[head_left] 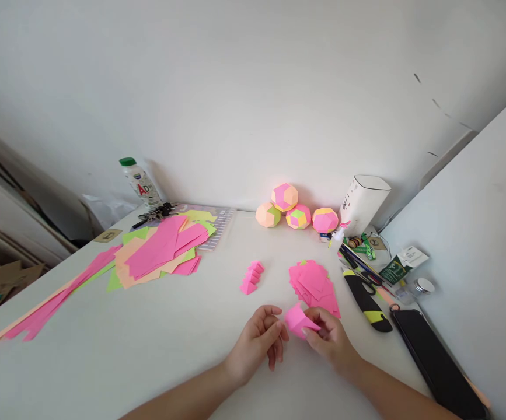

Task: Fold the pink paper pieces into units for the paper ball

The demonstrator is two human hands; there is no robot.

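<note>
A folded pink piece of paper (297,320) is pinched between the thumb and fingers of my right hand (329,341). Just left of it is my left hand (259,338), its fingers loosely curled and apart, with nothing visible in them. Beyond my hands lies a row of small folded pink paper pieces (251,277). A pile of flat pink paper pieces (314,283), with a little green showing, sits right behind the piece I hold.
Several multicoloured paper balls (285,197) stand against the wall beside a white container (366,201). At right are a black-and-yellow cutter (366,300) and a black phone-like slab (436,361). Coloured sheets (156,251), long paper strips (66,294) and a white bottle (141,182) occupy the left.
</note>
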